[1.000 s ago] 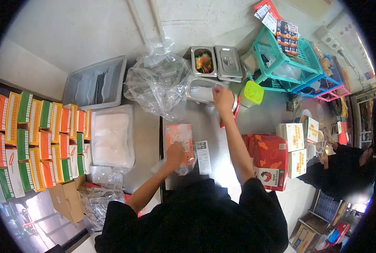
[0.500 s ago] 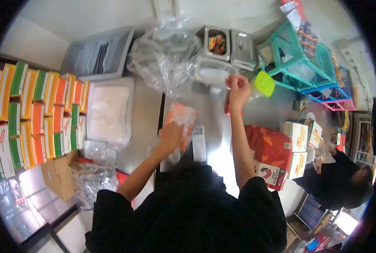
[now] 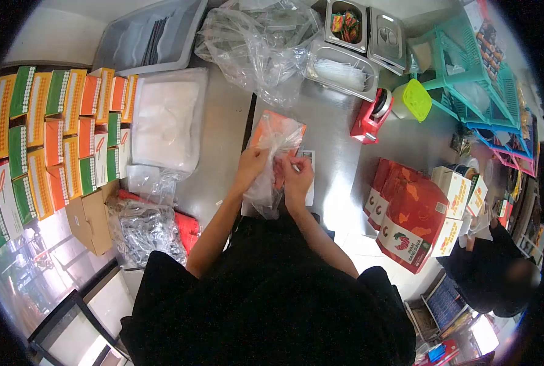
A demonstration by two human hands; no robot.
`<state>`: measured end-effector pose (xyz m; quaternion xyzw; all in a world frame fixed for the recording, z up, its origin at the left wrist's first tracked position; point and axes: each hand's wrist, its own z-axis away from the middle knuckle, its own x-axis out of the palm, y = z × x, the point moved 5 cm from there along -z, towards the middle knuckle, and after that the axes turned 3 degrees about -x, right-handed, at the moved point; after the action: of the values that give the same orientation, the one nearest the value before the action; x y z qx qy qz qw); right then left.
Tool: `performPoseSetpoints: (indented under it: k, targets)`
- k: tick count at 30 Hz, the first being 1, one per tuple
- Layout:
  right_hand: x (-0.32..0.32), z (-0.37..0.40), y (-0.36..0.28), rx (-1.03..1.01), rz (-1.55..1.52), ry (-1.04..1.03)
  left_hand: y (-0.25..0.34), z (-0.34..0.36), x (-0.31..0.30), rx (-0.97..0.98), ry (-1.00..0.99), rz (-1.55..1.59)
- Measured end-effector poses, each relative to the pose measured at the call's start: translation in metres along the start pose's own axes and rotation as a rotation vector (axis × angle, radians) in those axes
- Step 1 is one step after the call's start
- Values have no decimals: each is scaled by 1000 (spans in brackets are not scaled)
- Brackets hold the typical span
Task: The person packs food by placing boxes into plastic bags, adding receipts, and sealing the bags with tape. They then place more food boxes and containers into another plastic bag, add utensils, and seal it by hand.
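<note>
A clear plastic bag [image 3: 264, 194] with an orange box [image 3: 270, 122] inside lies on the steel counter in front of me. My left hand [image 3: 252, 169] is closed on the bag's gathered plastic at its left side. Close by on the right, my right hand [image 3: 299, 183] has its fingertips pinched together against the bag. Whatever lies between those fingertips is too small to make out. A printed receipt [image 3: 309, 194] is partly hidden behind my right hand.
Beyond the bag lie loose plastic bags [image 3: 259, 43] and a steel tray [image 3: 344, 72]. Rightward stand a red tape dispenser [image 3: 369, 121], a lime-lidded container [image 3: 417, 100] and red boxes [image 3: 409, 213]. Stacked cartons [image 3: 52, 134] line the left. A person [image 3: 491, 268] is at far right.
My right hand has come back from beside the tape dispenser to the bag. My left hand stays on the bag. The view has shifted, and the bag's plastic is now gathered between both hands.
</note>
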<state>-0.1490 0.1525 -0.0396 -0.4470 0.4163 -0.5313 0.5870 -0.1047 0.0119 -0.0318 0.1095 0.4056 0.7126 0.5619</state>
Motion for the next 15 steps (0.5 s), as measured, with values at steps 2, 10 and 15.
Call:
performPoseSetpoints:
  k: [2, 10, 15]
  targets:
    - [5, 9, -13, 164, -108, -116, 7, 10, -1, 101, 139, -3]
    - [15, -3, -57, -107, 254, -327, 38, 21, -15, 306, 343, 15]
    - [23, -13, -52, -227, 309, -300, 37, 9, -17, 360, 274, 57]
